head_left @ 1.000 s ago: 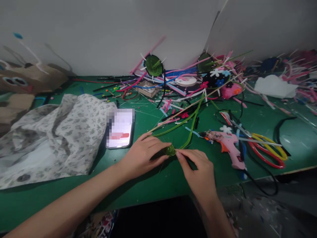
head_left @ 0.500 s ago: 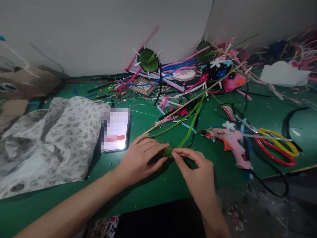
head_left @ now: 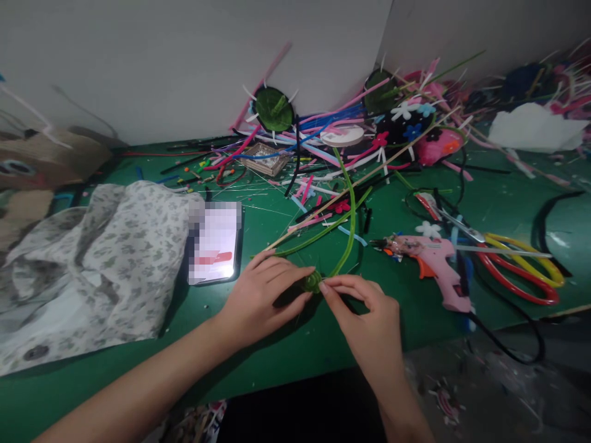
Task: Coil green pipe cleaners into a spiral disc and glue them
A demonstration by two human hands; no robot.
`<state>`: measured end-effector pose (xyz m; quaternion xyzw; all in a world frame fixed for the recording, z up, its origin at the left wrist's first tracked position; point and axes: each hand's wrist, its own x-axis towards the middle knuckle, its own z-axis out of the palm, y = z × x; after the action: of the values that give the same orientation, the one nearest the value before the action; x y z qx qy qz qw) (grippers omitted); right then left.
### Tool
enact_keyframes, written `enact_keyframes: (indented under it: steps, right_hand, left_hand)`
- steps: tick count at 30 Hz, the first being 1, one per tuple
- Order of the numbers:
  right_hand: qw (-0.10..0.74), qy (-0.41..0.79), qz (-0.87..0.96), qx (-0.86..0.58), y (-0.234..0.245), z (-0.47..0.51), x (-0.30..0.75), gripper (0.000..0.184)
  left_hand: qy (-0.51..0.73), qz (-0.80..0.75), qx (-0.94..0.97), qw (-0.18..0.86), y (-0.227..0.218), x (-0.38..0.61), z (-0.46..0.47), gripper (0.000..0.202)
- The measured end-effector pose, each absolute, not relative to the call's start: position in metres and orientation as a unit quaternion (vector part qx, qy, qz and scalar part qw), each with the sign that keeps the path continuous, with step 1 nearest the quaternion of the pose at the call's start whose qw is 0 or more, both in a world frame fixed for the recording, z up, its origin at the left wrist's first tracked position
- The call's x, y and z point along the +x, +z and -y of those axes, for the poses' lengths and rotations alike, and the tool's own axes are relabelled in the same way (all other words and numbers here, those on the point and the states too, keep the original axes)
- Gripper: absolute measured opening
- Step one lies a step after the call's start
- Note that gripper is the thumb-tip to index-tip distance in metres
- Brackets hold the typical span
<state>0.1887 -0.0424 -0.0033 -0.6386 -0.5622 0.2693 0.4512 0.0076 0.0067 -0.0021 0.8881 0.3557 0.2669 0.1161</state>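
A small green coil of pipe cleaner (head_left: 313, 282) is pinched between my two hands, just above the green table. My left hand (head_left: 272, 289) grips its left side with thumb and fingers, and my right hand (head_left: 362, 301) pinches its right edge. From the coil a long green strand (head_left: 353, 215) rises and curves away to the back. Another green pipe cleaner (head_left: 318, 237) lies behind my left fingers, alongside a thin wooden stick (head_left: 332, 203). My fingertips partly hide the coil.
Right of my hands lie a pink glue gun (head_left: 438, 261) and scissors with red and yellow handles (head_left: 521, 271). On the left are a phone (head_left: 217, 243) and a patterned cloth (head_left: 111, 264). Pipe cleaners, a small wooden tray (head_left: 265, 161) and green discs (head_left: 274, 109) crowd the back.
The long green strand has swung left at its far end and now bows to the right. Both hands keep their hold on the coil. The view has shifted slightly.
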Motion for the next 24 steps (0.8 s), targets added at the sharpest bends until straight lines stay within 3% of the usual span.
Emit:
enact_keyframes:
  steps: [13,16,20,24]
  right_hand:
    - [0.466,0.221,0.566,-0.643,-0.006,0.042,0.188,0.007]
    - [0.538,0.197,0.532,-0.623,-0.007,0.047,0.188,0.012]
    - [0.680,0.253,0.441,-0.527,-0.006,0.054,0.190,0.031]
    - [0.719,0.297,0.416,-0.472,-0.006,0.055,0.192,0.037]
  left_hand:
    - [0.275,-0.356,0.886,0.114,-0.002,0.008,-0.006,0.032]
    - [0.274,-0.355,0.886,0.113,-0.002,0.008,-0.006,0.032]
    - [0.274,-0.360,0.885,0.109,-0.002,0.008,-0.005,0.030]
    - [0.274,-0.361,0.885,0.109,-0.002,0.008,-0.005,0.030]
